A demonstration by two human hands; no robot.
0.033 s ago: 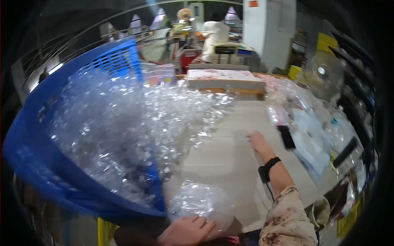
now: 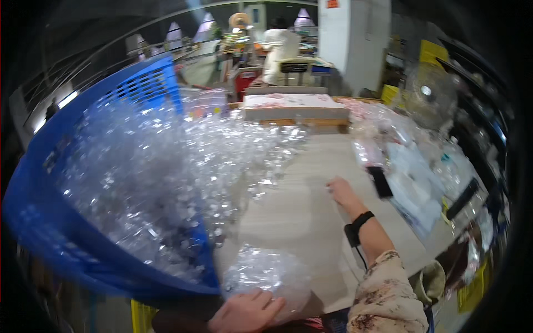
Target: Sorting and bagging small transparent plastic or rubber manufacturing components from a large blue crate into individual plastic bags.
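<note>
At the table's near edge, my left hand (image 2: 248, 311) is closed on the near part of a clear plastic bag (image 2: 269, 272), with its fingers bent over the film. The bag lies on the table and looks partly filled; shiny transparent pieces show through it. My right hand (image 2: 342, 190) is held over the bare middle of the table (image 2: 288, 216), its fingers curled together. What the fingers hold, if anything, is hidden and slightly blurred. A heap of small clear plastic pieces (image 2: 222, 150) spreads from a tilted blue basket (image 2: 72, 238) at the left, which is full of them.
A shallow box (image 2: 294, 114) with pinkish-white contents stands at the table's far side. Toward the right lie a black phone-like slab (image 2: 380, 182), clear and pale-blue plastic bags (image 2: 413, 183) and another dark object (image 2: 462, 198). A person in white (image 2: 280, 47) is in the background.
The whole scene has shifted a little to the left in the picture. Both hands keep nearly the same places against the table and the bag.
</note>
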